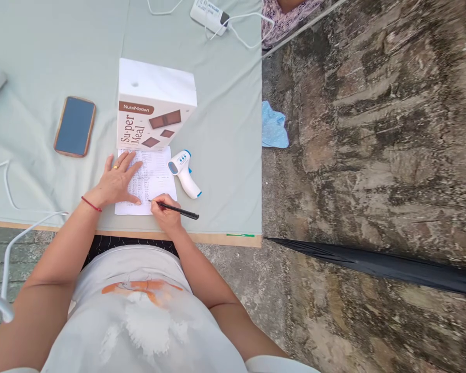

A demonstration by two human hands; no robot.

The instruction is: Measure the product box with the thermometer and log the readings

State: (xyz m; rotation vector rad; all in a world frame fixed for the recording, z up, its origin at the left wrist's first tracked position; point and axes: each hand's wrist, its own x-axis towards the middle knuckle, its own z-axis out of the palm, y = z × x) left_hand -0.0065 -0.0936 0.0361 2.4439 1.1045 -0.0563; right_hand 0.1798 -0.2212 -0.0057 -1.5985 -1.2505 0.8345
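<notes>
My right hand (166, 213) is closed around a black pen (184, 212), its tip at the lower part of a paper sheet (160, 167). Rows of small handwriting and printed lines cover much of the sheet. Spread flat over the sheet's left side is my left hand (121, 180), fingers apart, with a ring and a red wrist cord. Just right of the paper lies a white and blue infrared thermometer (185, 173). A white "Su-per Meal" box (155, 111) stands at the sheet's far edge and may cover some of it.
A phone (75, 127) lies face up left of the box. At the table's far side rests a white device (209, 15) with a cable. White cable (11, 191) runs at left. Beyond the table's right edge are a light blue cloth (274, 126) and a person's patterned clothing (271, 23).
</notes>
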